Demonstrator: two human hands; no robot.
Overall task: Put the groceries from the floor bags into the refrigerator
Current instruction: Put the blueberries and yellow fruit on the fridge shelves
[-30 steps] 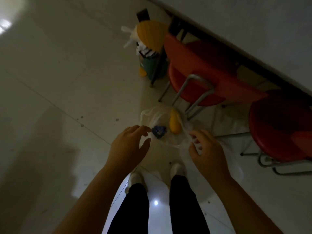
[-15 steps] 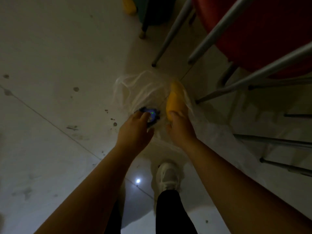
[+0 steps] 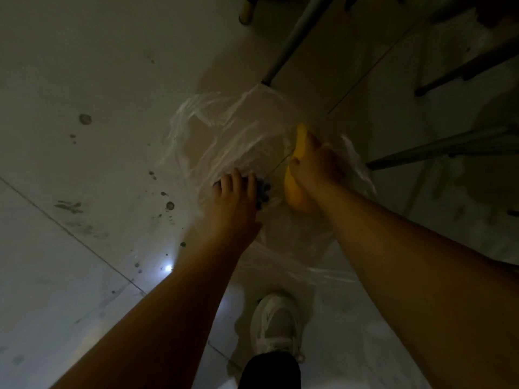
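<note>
A clear plastic bag (image 3: 224, 127) lies crumpled and open on the pale tiled floor. Inside it, my right hand (image 3: 317, 167) is wrapped around a long yellow item (image 3: 293, 189), which looks like a mango or a banana. My left hand (image 3: 236, 203) presses down on a small dark blue item (image 3: 263, 190); its fingers curl over the item and hide most of it. The light is dim, so what the blue item is cannot be told. No refrigerator is in view.
Grey metal chair legs (image 3: 292, 37) stand close behind the bag, and another leg (image 3: 438, 150) slants in from the right. My white shoe (image 3: 276, 324) stands on the floor near the bag's near edge. The floor tiles at left are stained.
I have bent lower and the bag now fills the view. Both hands went from hovering above the bag into it: the right closed on the yellow item, the left came down over the blue one.
</note>
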